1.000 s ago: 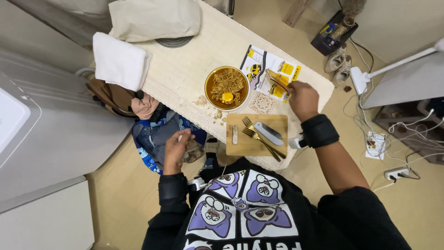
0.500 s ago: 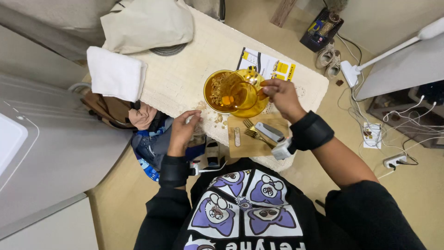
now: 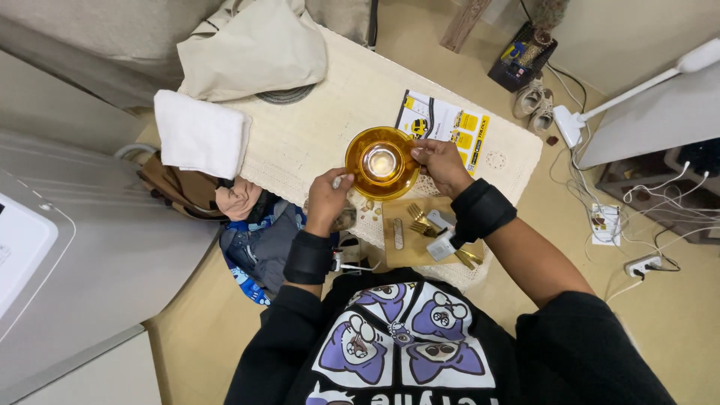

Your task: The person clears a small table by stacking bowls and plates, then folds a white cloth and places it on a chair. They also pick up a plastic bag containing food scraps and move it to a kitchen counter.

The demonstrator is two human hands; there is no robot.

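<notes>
The amber glass bowl (image 3: 382, 163) hangs above the worktop (image 3: 315, 131), pinched between both hands. Left hand (image 3: 328, 199) fingers curl closed on its near-left rim; right hand (image 3: 442, 165) fingers close on the right rim.

Amber bowl (image 3: 382, 163) between both hands

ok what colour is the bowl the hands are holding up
Amber, see-through glass bowl, paler at its centre; the head view shows it, held between both hands.
</notes>
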